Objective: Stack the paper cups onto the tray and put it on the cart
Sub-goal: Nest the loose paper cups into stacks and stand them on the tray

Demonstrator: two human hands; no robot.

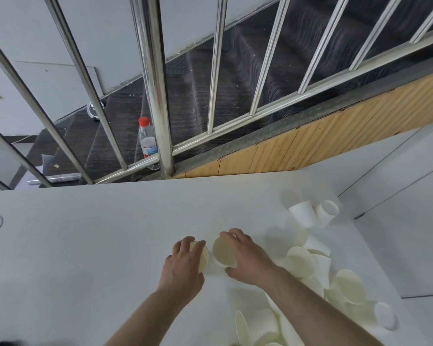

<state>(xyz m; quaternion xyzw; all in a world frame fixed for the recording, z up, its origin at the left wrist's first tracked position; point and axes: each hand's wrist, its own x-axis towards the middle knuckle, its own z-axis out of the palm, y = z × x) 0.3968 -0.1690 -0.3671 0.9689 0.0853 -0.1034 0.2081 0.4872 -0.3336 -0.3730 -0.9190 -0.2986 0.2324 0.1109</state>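
Gripping one upright paper cup [202, 255] near the worktop [85, 245] middle, the left hand [183, 265] curls round it; just beside, the right hand [245, 255] holds a second cup [224, 250]. Nesting them well probably means aligning rims squarely and sliding straight. Loose cups [310, 265] crowd the right edge; no tray or cart shows.

Indoor stairwell landing, steel railing [158, 83], carpeted stairs [273, 58], white table [85, 245]

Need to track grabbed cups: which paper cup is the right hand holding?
The upright cup at the table's middle, right hand curled round its rim; the left hand grips its neighbour.
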